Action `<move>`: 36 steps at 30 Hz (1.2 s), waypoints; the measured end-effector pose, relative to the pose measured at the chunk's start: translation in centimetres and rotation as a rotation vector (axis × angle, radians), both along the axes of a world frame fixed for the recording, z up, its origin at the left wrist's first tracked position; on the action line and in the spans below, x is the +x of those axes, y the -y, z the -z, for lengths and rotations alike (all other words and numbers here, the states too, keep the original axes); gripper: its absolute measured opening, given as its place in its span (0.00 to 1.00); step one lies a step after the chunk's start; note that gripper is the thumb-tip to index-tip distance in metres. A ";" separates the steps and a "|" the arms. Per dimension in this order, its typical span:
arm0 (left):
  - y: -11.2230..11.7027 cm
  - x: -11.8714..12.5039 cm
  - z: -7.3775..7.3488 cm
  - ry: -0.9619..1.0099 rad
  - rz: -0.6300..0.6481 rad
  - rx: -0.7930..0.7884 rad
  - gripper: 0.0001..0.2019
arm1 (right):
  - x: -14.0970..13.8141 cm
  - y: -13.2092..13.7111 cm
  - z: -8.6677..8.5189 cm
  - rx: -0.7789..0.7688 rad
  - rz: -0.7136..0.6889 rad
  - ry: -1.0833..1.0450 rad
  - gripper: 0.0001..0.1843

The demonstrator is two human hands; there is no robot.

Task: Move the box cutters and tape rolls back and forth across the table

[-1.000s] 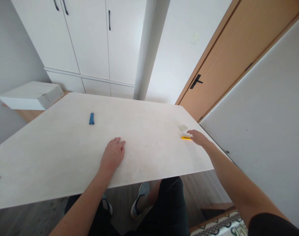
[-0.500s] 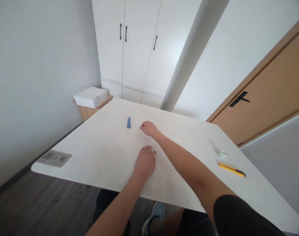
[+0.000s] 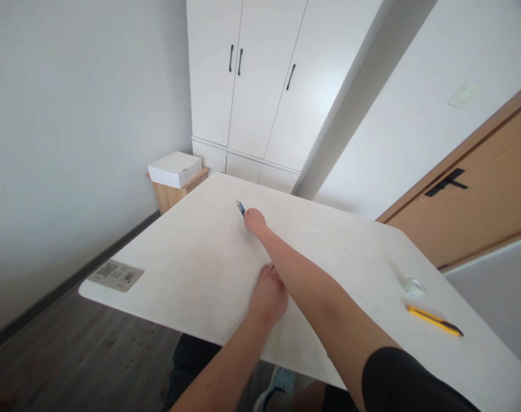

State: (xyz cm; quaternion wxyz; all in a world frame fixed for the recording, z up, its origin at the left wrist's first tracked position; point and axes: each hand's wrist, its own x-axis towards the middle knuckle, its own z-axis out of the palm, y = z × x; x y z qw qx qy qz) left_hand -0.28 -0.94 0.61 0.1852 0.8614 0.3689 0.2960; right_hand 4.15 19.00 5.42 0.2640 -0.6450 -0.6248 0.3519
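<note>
My right hand point(image 3: 254, 221) is closed around the lower part of a slim blue tool with a pale tip point(image 3: 241, 208), just above the far half of the white table point(image 3: 191, 263). Its tip points away from me to the upper left, and its exact kind is too small to tell. Closer to me, my left hand point(image 3: 269, 294) rests palm down on the tabletop with nothing seen in it. Its fingers lie loosely on the surface, partly hidden by my right forearm, which passes over them.
On the right side lie a yellow utility knife point(image 3: 434, 320) and a roll of clear tape point(image 3: 413, 286). A printed label point(image 3: 119, 276) is stuck at the left corner. Beyond the table, a white box point(image 3: 174, 170) sits on a wooden stand point(image 3: 168, 197) near white cabinets point(image 3: 255, 109).
My right hand has reached the blue tool, taken hold of it and turned it; before, it lay untouched on the table. The view has shifted left.
</note>
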 end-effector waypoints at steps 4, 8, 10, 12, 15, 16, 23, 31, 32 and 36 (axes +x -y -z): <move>-0.1 0.2 0.4 -0.117 -0.054 0.048 0.17 | 4.7 5.7 -0.9 -0.035 0.260 -0.442 0.14; 0.0 0.0 0.3 -0.184 -0.049 0.099 0.18 | 11.3 15.4 -1.9 -0.091 0.313 -0.733 0.16; -0.1 0.0 0.4 -0.212 -0.050 0.137 0.18 | 15.2 21.1 -2.3 -0.078 0.336 -0.718 0.20; -0.2 0.0 0.7 -0.231 -0.059 0.174 0.19 | 19.7 26.8 -2.6 -0.042 0.395 -0.589 0.23; -0.4 0.1 1.1 -0.240 -0.058 0.213 0.20 | 27.1 34.6 -3.0 0.041 0.523 -0.178 0.18; -0.5 0.1 1.1 -0.241 -0.057 0.222 0.20 | 29.7 36.8 -3.2 0.080 0.561 0.009 0.16; -0.7 -0.2 1.1 -0.207 -0.036 0.236 0.22 | 42.5 45.2 -2.6 -0.012 0.572 0.690 0.15; -0.6 -0.3 1.0 -0.204 -0.040 0.236 0.22 | 44.9 45.1 -1.2 -0.107 0.461 0.778 0.17; -0.7 -0.3 1.0 -0.202 -0.037 0.233 0.22 | 44.9 45.0 -1.2 -0.101 0.450 0.781 0.17; -0.7 -0.3 1.0 -0.183 -0.039 0.211 0.22 | 44.9 44.9 -1.2 -0.093 0.454 0.784 0.16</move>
